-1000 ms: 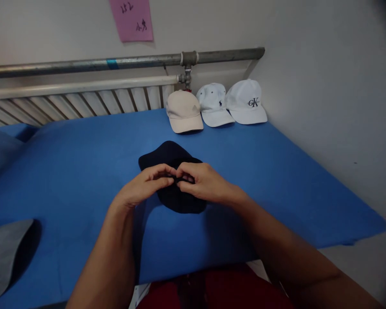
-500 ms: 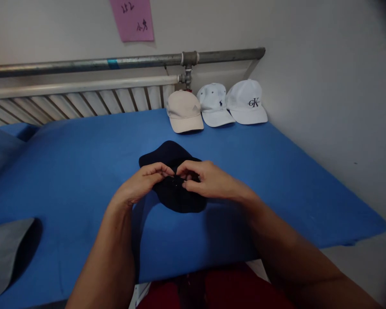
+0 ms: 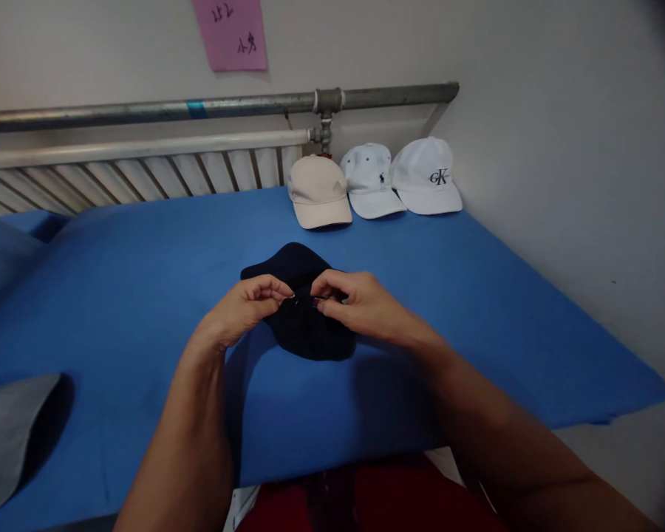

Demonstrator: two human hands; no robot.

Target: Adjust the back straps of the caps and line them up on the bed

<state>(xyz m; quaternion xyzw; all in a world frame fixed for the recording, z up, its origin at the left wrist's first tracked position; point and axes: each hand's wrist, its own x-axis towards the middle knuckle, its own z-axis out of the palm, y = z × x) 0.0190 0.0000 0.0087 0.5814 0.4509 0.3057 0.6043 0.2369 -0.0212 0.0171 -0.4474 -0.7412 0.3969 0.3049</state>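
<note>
A dark navy or black cap (image 3: pixel 313 336) lies on the blue-covered table in front of me, its brim pointing to the far left. My left hand (image 3: pixel 255 301) pinches the cap near its middle with thumb and fingertips, where a small bright bit shows at the tips. Opposite it, my right hand (image 3: pixel 355 299) pinches another part of the cap, and a small dark red patch shows by the thumb. A narrow gap separates the two sets of fingertips. What exactly each pinch holds is partly covered by the fingers.
Against the wall stand a beige cap (image 3: pixel 318 192), a white cap with a small logo (image 3: pixel 371 181) and a white cap with CK lettering (image 3: pixel 428 177). A grey cap's brim (image 3: pixel 14 436) is at the lower left. A radiator (image 3: pixel 144 174) and pipe (image 3: pixel 244 105) run behind the table (image 3: pixel 160 295).
My fingertips have drawn slightly apart at the middle of the cap, the left toward the left and the right a little upward. The red patch now shows by the right thumb.
</note>
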